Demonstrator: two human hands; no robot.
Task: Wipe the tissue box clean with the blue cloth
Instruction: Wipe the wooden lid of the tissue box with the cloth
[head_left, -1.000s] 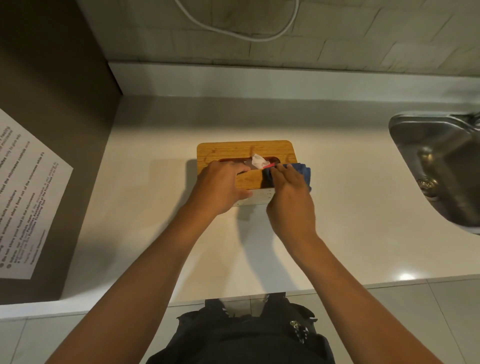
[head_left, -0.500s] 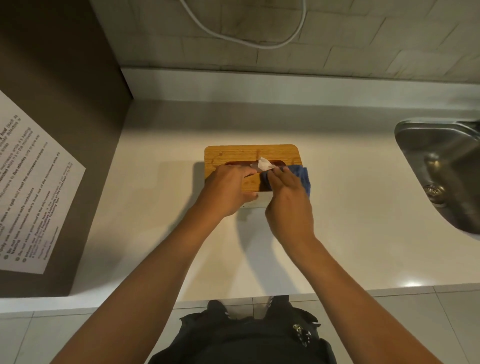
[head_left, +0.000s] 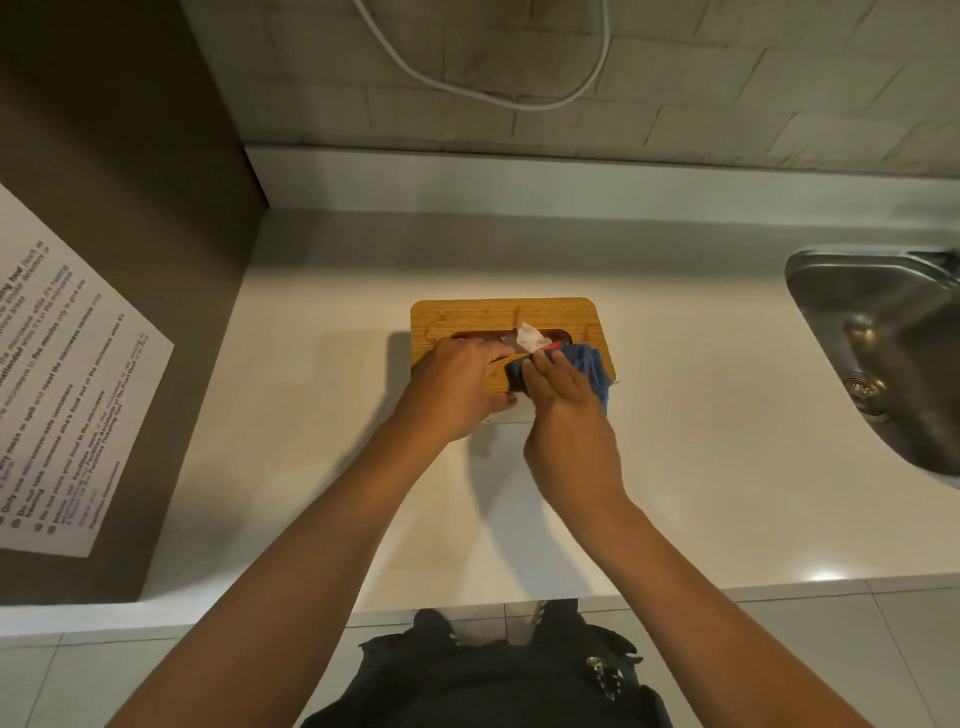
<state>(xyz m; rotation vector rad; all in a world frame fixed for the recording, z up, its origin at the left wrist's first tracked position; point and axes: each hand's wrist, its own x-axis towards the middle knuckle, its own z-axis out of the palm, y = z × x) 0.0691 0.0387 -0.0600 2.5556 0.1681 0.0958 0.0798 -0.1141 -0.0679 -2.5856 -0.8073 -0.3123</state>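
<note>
Head view, one tissue box (head_left: 498, 317), left hand (head_left: 457, 384) steadying it, right hand (head_left: 563, 410) grip clenched on one blue cloth (head_left: 589, 364)

Tissue box (head_left: 501, 317) mid-counter (head_left: 701, 415); sink (head_left: 883, 353) at 3 o'clock, posted notice (head_left: 62, 384) at 9, cable (head_left: 498, 93) at 12.

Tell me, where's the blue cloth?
In the head view, the crumpled blue cloth sits under the right hand, on the right end of the wooden-topped tissue box.
</note>
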